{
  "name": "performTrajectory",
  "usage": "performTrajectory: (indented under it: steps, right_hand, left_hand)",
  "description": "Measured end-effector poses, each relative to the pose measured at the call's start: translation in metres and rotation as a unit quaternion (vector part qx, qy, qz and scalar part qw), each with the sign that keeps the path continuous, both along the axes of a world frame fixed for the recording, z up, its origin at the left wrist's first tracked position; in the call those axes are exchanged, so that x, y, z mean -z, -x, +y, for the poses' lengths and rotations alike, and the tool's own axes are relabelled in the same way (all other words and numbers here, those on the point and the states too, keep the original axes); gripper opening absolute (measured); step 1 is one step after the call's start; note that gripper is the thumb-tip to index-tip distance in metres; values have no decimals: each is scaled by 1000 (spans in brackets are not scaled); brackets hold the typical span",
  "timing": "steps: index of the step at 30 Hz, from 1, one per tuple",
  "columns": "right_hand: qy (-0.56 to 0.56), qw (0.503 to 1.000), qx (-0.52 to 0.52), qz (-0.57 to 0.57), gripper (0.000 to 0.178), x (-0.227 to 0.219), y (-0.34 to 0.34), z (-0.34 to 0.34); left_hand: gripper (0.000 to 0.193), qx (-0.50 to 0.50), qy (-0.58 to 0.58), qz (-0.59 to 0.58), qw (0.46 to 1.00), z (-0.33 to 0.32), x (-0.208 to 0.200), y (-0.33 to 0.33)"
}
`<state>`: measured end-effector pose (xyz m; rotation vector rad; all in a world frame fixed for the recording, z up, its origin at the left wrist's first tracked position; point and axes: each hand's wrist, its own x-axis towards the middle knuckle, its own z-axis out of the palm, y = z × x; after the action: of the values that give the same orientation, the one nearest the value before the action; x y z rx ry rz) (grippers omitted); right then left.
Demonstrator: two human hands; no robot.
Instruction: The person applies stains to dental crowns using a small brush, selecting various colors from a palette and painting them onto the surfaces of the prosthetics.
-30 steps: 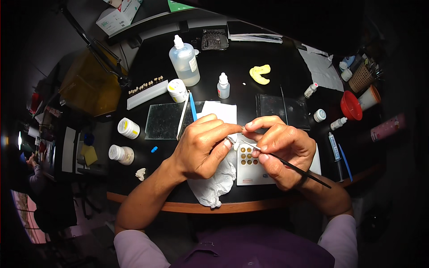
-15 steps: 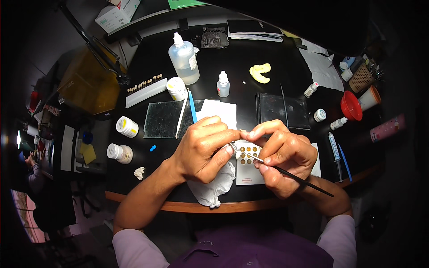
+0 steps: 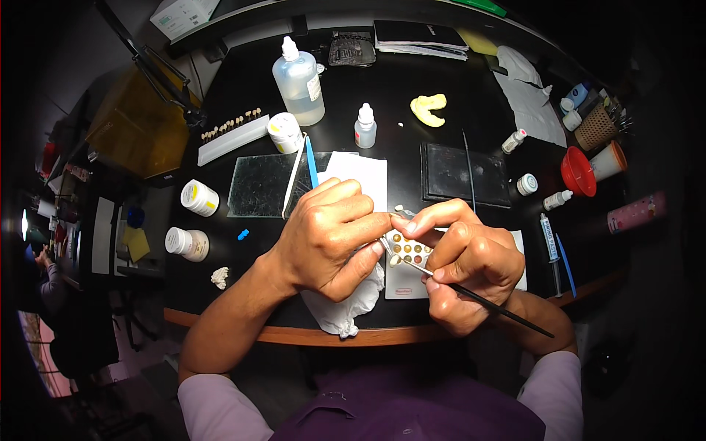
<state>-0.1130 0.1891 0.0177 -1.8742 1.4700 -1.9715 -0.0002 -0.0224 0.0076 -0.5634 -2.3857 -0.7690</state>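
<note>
My left hand [image 3: 334, 239] is closed on a slim metal holding tool [image 3: 386, 244], most of which my fingers hide. At its end sits a small whitish tooth crown [image 3: 396, 261]. In my right hand [image 3: 478, 261] is a fine brush [image 3: 507, 307] with a black handle, pinched near its metal neck. The brush tip is at the crown; whether it touches, I cannot make out. My two index fingers meet above it. Beneath lies a white palette [image 3: 401, 288] with round wells of brown and yellow tones. A crumpled white tissue [image 3: 344, 309] rests under my left hand.
Behind my hands are a glass slab [image 3: 254, 184], a blue-handled tool [image 3: 311, 162], a dropper bottle [image 3: 365, 128] and a large squeeze bottle [image 3: 300, 84]. White jars [image 3: 200, 198] stand left. A yellow dental cast [image 3: 428, 110], black case [image 3: 463, 176] and red bowl [image 3: 578, 174] lie farther right.
The view has shifted slightly, so the table's things sit a little lower left or higher. The brush tip has moved slightly down on the crown. Both grips stay the same.
</note>
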Motion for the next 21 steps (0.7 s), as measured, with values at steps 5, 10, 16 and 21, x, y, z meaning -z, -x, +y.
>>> performTrajectory:
  steps: [5,10,16,21]
  right_hand:
    - [2,999,20,24,20,-1,-1,1]
    - [-3,999,22,29,21,-1,0,1]
    - [-5,999,17,28,20,-3,0,0]
    - [-9,1000,11,20,19,1,0,1]
  left_hand:
    - [24,5,8,-4,1000,-1,0,-1]
    - [24,6,2,-3,1000,0,1,0]
    - [27,5,1,1,1000,0,1,1]
    - [27,0,3,-5,1000,1,1,0]
